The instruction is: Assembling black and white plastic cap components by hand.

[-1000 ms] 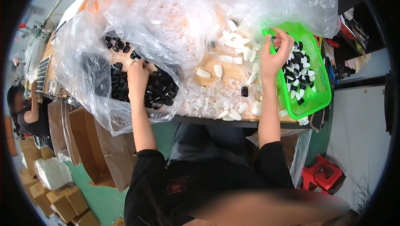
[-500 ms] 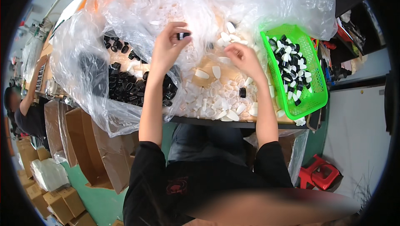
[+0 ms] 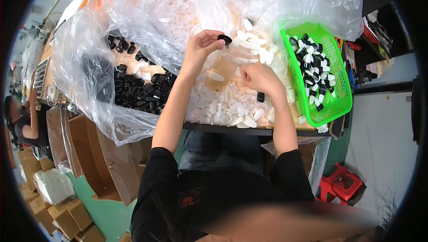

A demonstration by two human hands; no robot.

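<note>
Over the middle of the table my left hand (image 3: 203, 51) pinches a black plastic cap (image 3: 225, 40) between thumb and fingertips, its round opening turned up. To its right and nearer me, my right hand (image 3: 262, 79) is closed, with a white oval plastic piece (image 3: 238, 70) at its fingertips, mostly hidden. Another white oval piece (image 3: 216, 76) lies on the wood left of that hand. A black ring-shaped part (image 3: 260, 96) rests just below my right hand, among a heap of white and clear pieces (image 3: 232, 108).
Black caps (image 3: 138, 92) fill a clear plastic bag (image 3: 84, 81) at the left. A green basket (image 3: 312, 119) at the right holds joined black-and-white parts (image 3: 314, 72). Plastic sheeting (image 3: 303, 1) covers the back. A red stool (image 3: 341, 184) stands lower right; another person (image 3: 29, 124) works far left.
My left hand has moved right with the black cap, which is now tilted. My right hand has come down and left, closing on a white oval piece from the table.
</note>
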